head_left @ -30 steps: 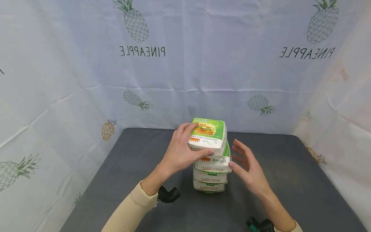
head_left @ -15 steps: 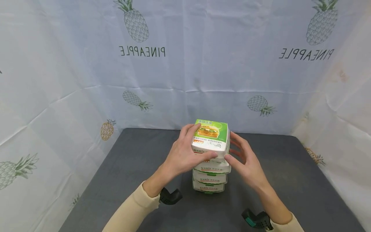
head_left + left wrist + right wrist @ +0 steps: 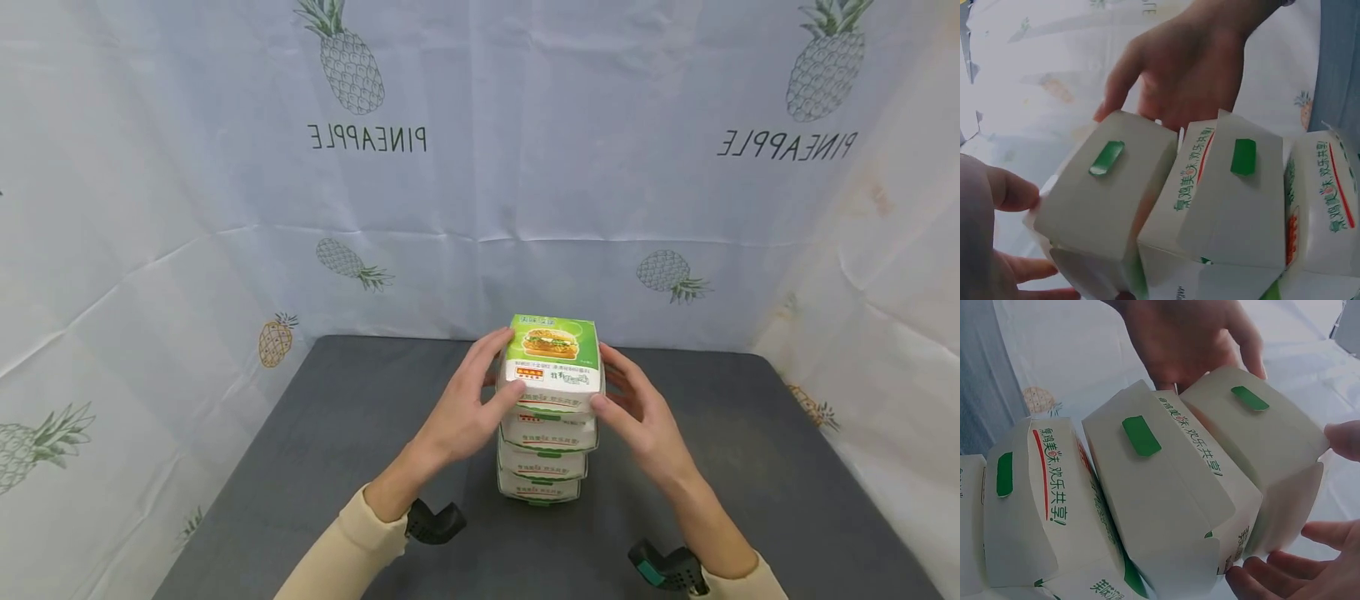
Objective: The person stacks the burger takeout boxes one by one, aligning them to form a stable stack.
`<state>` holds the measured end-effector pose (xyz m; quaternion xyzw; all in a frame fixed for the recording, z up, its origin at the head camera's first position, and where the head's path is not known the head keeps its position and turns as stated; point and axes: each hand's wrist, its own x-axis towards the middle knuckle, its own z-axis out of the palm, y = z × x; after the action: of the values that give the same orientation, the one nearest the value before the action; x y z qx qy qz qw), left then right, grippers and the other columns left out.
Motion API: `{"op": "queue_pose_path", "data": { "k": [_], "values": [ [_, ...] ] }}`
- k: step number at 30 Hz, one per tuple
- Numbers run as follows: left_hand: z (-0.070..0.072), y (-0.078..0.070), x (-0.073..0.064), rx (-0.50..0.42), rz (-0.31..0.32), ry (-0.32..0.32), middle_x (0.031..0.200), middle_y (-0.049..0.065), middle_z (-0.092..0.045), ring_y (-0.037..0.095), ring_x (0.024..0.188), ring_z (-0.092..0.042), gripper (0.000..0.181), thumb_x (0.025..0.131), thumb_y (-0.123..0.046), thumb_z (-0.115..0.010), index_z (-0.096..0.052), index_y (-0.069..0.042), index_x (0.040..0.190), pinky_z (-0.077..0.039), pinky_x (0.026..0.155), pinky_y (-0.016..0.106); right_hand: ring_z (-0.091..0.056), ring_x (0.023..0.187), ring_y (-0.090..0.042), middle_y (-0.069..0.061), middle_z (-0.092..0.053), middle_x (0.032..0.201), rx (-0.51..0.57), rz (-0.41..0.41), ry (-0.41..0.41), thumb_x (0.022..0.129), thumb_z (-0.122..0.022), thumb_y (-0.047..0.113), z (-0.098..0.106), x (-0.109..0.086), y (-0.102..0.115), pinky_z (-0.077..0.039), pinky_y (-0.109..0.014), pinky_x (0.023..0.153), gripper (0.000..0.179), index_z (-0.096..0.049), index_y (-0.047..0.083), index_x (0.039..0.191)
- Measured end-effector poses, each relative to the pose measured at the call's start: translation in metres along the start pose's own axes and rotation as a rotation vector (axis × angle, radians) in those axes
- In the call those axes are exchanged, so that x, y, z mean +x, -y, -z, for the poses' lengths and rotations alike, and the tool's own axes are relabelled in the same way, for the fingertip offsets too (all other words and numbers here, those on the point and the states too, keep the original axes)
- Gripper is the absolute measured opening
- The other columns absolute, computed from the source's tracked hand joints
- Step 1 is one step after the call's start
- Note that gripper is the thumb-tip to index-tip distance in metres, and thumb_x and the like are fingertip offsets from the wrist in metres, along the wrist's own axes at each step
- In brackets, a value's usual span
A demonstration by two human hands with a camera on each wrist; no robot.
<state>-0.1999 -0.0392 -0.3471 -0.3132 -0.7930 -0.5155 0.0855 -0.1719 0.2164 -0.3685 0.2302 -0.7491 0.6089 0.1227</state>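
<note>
A white and green burger box [image 3: 555,346] with a burger picture on its lid tops an upright stack of similar boxes [image 3: 542,462]. My left hand [image 3: 467,408] holds its left side, the thumb near the front left edge. From the other side my right hand [image 3: 648,425] grips it, thumb at the front right corner and fingers along the right wall. In the left wrist view the top box [image 3: 1104,181] shows a green tab and rests against the box below [image 3: 1229,206]. The right wrist view has both hands around the top box [image 3: 1260,431].
The stack stands on a dark grey table [image 3: 360,400]. A white cloth [image 3: 480,167] printed with pineapples hangs behind and at both sides. Each wrist wears a black camera mount, the left one [image 3: 435,523] beside the stack and the right one [image 3: 667,567] nearer the front.
The top box moves right and down onto the stack, turning straighter. My right hand comes in against its right side. My left thumb slides from the front face back toward the left edge.
</note>
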Motion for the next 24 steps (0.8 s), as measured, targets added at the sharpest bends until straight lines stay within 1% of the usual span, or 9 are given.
{"op": "queue_pose_path", "data": {
  "k": [4,9,11,15,18,24],
  "values": [
    [-0.0014,0.0054,0.0004,-0.050,-0.038,-0.014,0.163,0.006,-0.028,0.023,0.139,-0.039,0.065,0.102,-0.025,-0.061,-0.033,-0.013,0.159,-0.047,0.101,0.049,-0.050,0.131,-0.014,-0.014,-0.038,0.155,0.016,-0.013,-0.004,0.104,-0.049,0.002,0.0018,-0.0003,-0.0008,-0.049,-0.020,0.093,0.060,-0.030,0.010,0.160],
    [-0.0040,0.0091,0.0009,-0.063,-0.060,-0.018,0.164,0.005,-0.027,0.024,0.141,-0.038,0.064,0.102,-0.025,-0.062,-0.033,-0.014,0.159,-0.048,0.102,0.049,-0.051,0.130,-0.012,-0.013,-0.038,0.156,0.016,-0.017,-0.008,0.105,-0.047,0.004,0.0025,-0.0001,-0.0010,-0.049,-0.020,0.093,0.060,-0.028,0.008,0.161],
    [-0.0046,0.0094,0.0005,-0.060,-0.056,-0.019,0.164,0.005,-0.026,0.023,0.141,-0.037,0.065,0.103,-0.025,-0.061,-0.033,-0.014,0.159,-0.048,0.102,0.049,-0.051,0.130,-0.011,-0.013,-0.037,0.156,0.015,-0.017,-0.008,0.105,-0.047,0.005,0.0024,0.0001,-0.0011,-0.049,-0.020,0.092,0.060,-0.028,0.008,0.161],
    [-0.0054,0.0087,-0.0010,-0.051,-0.046,-0.025,0.165,0.008,-0.025,0.023,0.141,-0.038,0.065,0.103,-0.024,-0.060,-0.031,-0.014,0.160,-0.048,0.101,0.051,-0.051,0.130,-0.011,-0.012,-0.036,0.157,0.018,-0.017,-0.004,0.105,-0.047,0.004,0.0018,0.0007,-0.0016,-0.049,-0.020,0.093,0.059,-0.027,0.007,0.161],
    [-0.0058,0.0076,-0.0017,-0.046,-0.042,-0.028,0.165,0.009,-0.025,0.023,0.140,-0.039,0.065,0.103,-0.025,-0.059,-0.030,-0.013,0.161,-0.049,0.099,0.051,-0.052,0.129,-0.012,-0.012,-0.037,0.156,0.017,-0.017,-0.003,0.105,-0.047,0.005,0.0014,0.0013,-0.0021,-0.049,-0.021,0.093,0.059,-0.028,0.009,0.161],
    [-0.0058,0.0081,-0.0016,-0.041,-0.035,-0.028,0.165,0.008,-0.024,0.023,0.140,-0.038,0.065,0.104,-0.025,-0.059,-0.030,-0.013,0.160,-0.049,0.099,0.049,-0.052,0.130,-0.012,-0.011,-0.037,0.157,0.018,-0.021,-0.002,0.105,-0.047,0.006,0.0015,0.0025,-0.0034,-0.049,-0.021,0.093,0.059,-0.028,0.011,0.161]
  ]
}}
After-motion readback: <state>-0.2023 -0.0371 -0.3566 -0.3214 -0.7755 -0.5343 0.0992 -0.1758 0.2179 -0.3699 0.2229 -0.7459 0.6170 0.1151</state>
